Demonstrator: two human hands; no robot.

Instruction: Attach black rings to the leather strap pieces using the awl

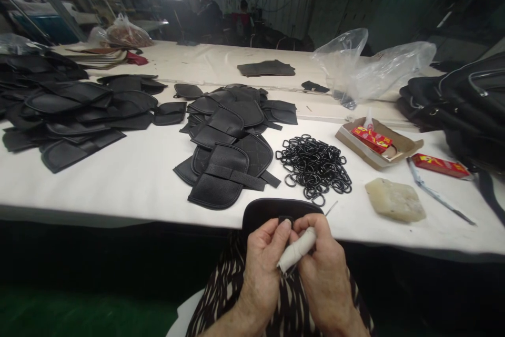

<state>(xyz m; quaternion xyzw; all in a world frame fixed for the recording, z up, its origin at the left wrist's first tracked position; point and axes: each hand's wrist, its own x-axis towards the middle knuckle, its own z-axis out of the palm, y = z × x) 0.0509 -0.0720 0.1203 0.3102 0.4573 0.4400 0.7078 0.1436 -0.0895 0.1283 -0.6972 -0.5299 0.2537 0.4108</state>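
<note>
Low in the head view, close to the table's front edge, my left hand [265, 253] pinches a black strap end on a black leather piece [256, 213]. My right hand [325, 263] is closed around an awl [298, 250]; its handle is wrapped in white, and a thin metal shaft points up and to the right. The fingertips of both hands meet at the strap, hiding what lies between them. Just beyond sits a heap of black metal D-rings [311, 163]. Left of it lies a pile of stitched black leather pieces [224, 169] with straps.
More black pieces [79, 100] are heaped at left. At right are an open cardboard box [402, 155] with a red packet, a yellowish wax-like block [394, 200], a red box [440, 165], a pen-like tool [437, 192] and a black bag [465, 100]. Clear plastic bags [386, 69] lie behind.
</note>
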